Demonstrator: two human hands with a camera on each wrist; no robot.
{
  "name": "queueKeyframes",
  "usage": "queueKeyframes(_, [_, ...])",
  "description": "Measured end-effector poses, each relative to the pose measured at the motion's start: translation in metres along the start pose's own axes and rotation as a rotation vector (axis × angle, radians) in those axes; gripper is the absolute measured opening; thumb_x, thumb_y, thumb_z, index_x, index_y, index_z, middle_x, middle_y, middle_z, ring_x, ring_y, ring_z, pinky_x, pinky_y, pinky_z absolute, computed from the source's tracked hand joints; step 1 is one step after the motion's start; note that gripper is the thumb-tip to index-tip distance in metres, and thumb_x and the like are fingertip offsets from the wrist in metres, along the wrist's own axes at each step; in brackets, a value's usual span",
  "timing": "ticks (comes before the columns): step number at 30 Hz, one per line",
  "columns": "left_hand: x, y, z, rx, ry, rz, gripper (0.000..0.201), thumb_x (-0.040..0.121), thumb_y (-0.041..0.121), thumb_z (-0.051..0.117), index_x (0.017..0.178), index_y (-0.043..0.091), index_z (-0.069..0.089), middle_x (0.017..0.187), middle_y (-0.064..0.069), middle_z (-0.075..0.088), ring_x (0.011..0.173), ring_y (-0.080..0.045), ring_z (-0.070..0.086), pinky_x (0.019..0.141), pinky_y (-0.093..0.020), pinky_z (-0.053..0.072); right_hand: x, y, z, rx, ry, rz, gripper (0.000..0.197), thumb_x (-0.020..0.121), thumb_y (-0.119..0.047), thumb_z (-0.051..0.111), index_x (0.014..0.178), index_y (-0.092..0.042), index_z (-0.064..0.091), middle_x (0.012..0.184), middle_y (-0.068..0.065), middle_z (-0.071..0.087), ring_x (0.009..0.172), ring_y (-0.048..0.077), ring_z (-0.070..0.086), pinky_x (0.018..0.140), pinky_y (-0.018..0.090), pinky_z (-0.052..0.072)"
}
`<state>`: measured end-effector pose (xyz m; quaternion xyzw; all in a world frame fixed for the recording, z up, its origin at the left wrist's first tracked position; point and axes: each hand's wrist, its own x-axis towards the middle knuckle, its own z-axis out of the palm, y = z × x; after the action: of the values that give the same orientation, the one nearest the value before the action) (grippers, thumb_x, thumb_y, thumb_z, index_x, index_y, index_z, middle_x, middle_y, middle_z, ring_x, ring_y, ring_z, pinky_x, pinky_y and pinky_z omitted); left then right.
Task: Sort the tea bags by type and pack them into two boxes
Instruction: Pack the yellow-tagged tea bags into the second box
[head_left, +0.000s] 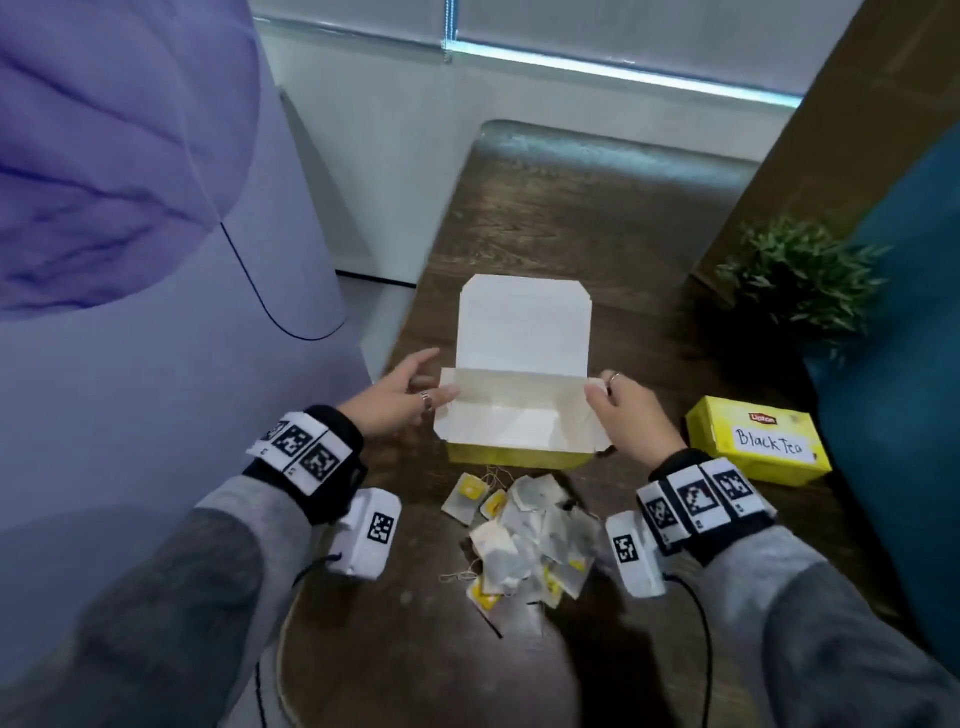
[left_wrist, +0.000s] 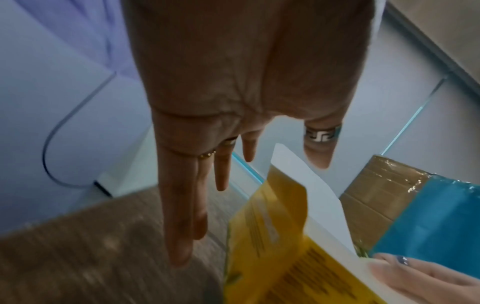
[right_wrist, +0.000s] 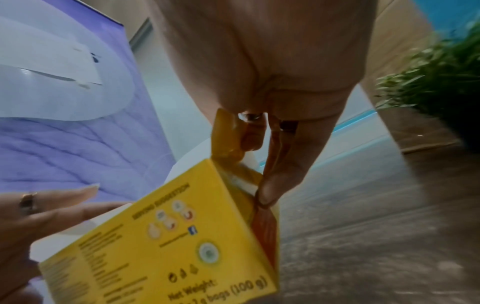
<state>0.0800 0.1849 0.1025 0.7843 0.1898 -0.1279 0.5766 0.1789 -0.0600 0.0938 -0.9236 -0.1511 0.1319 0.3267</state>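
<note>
- Starting only: the open box (head_left: 519, 415) is empty, its right flap pinched by the right hand (head_left: 628, 421).
- Fingers of the left hand (head_left: 400, 395) are extended, released, beside the box.
- Unsorted tea bags (head_left: 524, 540) are heaped just before the box; the "Black Tea" box (head_left: 758, 441) is right of it, closed.

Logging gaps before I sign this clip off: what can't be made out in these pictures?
- tea bags: types unreadable in the head view, piled, small and blurred; absent from both wrist views.
- open box: its type label unseen; the head view shows the white inside, the wrist views blurred print.
- Black Tea box: contents hidden, lid closed.
- left hand: fingers straight; box contact unclear.
</note>
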Motion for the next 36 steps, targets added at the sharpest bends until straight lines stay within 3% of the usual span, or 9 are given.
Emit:
queueKeyframes(4, [0.043, 0.000, 0.048, -0.012, -0.124, 0.058, 0.062, 0.093, 0.006, 0.050, 0.145, 0.020, 0.020, 0.146, -0.008, 0.038, 0.134, -0.017, 0.036, 0.103, -0.030, 0.041, 0.013, 0.044, -0.009, 0.044, 0.005, 0.114, 0.033, 0.096, -0.016, 0.040, 0.064, -0.013, 0.035, 0.064, 0.002, 0.041, 0.067, 0.021, 0.041, 0.059, 0.031, 0.023])
queueKeyframes(9, [0.089, 0.002, 0.095, -0.006, -0.138, 0.033, 0.071, 0.088, -0.016, 0.041, 0.147, 0.016, 0.019, 0.147, -0.004, 0.035, 0.116, -0.013, 0.044, 0.054, -0.009, 0.050, 0.025, 0.093, -0.011, 0.272, 0.018, 0.265, 0.005, 0.094, -0.011, 0.047, 0.098, -0.011, 0.043, 0.082, 0.003, 0.051, 0.086, 0.028, 0.053, 0.073, 0.033, 0.040])
queueKeyframes(12, [0.106, 0.004, 0.109, 0.016, -0.105, 0.004, 0.073, 0.087, -0.015, 0.043, 0.146, 0.022, 0.023, 0.144, -0.006, 0.043, 0.108, -0.015, 0.051, 0.051, -0.010, 0.050, 0.029, 0.112, -0.012, 0.513, -0.014, 0.266, 0.043, 0.089, 0.005, 0.046, 0.127, -0.016, 0.042, 0.110, 0.014, 0.060, 0.101, 0.031, 0.060, 0.084, 0.039, 0.049])
queueKeyframes(15, [0.116, 0.005, 0.118, -0.037, -0.085, -0.027, 0.070, 0.089, -0.012, 0.042, 0.145, 0.028, 0.026, 0.140, -0.005, 0.048, 0.103, -0.022, 0.057, 0.051, -0.020, 0.053, 0.031, 0.130, -0.014, 0.591, 0.070, 0.205, 0.046, 0.086, 0.006, 0.049, 0.104, -0.035, 0.060, 0.108, 0.004, 0.064, 0.095, 0.023, 0.059, 0.083, 0.038, 0.048])
queueKeyframes(19, [0.118, 0.001, 0.122, 0.018, -0.069, 0.047, 0.071, 0.089, -0.010, 0.042, 0.140, 0.039, 0.032, 0.136, -0.001, 0.052, 0.094, -0.018, 0.062, 0.057, -0.026, 0.052, 0.023, 0.142, -0.015, 0.566, 0.131, 0.164, 0.032, 0.086, 0.005, 0.055, 0.076, -0.022, 0.066, 0.048, -0.019, 0.047, 0.050, 0.004, 0.037, 0.053, 0.022, 0.032])
queueKeyframes(21, [0.116, -0.001, 0.124, 0.110, -0.048, 0.101, 0.064, 0.091, -0.006, 0.043, 0.134, 0.040, 0.041, 0.132, 0.000, 0.053, 0.082, -0.015, 0.062, 0.053, -0.017, 0.049, 0.020, 0.148, -0.012, 0.541, 0.149, 0.148, 0.029, 0.086, 0.003, 0.057, 0.076, -0.022, 0.067, 0.041, -0.018, 0.040, 0.044, 0.002, 0.030, 0.051, 0.022, 0.027])
queueKeyframes(26, [0.118, -0.012, 0.128, 0.101, -0.031, 0.068, 0.047, 0.094, 0.000, 0.043, 0.124, 0.034, 0.055, 0.132, -0.006, 0.054, 0.089, -0.016, 0.058, 0.055, -0.014, 0.050, 0.018, 0.156, -0.006, 0.543, 0.197, 0.155, 0.029, 0.085, 0.001, 0.060, 0.077, -0.025, 0.070, 0.050, -0.021, 0.049, 0.051, 0.004, 0.037, 0.058, 0.026, 0.032])
queueKeyframes(30, [0.119, -0.013, 0.129, 0.038, -0.008, 0.073, 0.050, 0.092, -0.005, 0.044, 0.122, 0.034, 0.056, 0.128, -0.006, 0.058, 0.087, -0.017, 0.059, 0.049, -0.013, 0.046, 0.017, 0.156, -0.003, 0.566, 0.242, 0.140, 0.028, 0.084, -0.006, 0.065, 0.081, -0.033, 0.072, 0.096, 0.001, 0.068, 0.084, 0.024, 0.059, 0.076, 0.038, 0.048])
queueKeyframes(36, [0.117, -0.009, 0.130, -0.056, -0.005, 0.041, 0.048, 0.090, -0.002, 0.050, 0.124, 0.033, 0.051, 0.123, -0.009, 0.060, 0.087, -0.022, 0.066, 0.071, -0.036, 0.058, 0.036, 0.154, -0.015, 0.552, 0.288, 0.246, 0.017, 0.089, -0.025, 0.059, 0.073, -0.028, 0.061, 0.080, -0.005, 0.062, 0.082, 0.015, 0.055, 0.078, 0.033, 0.044])
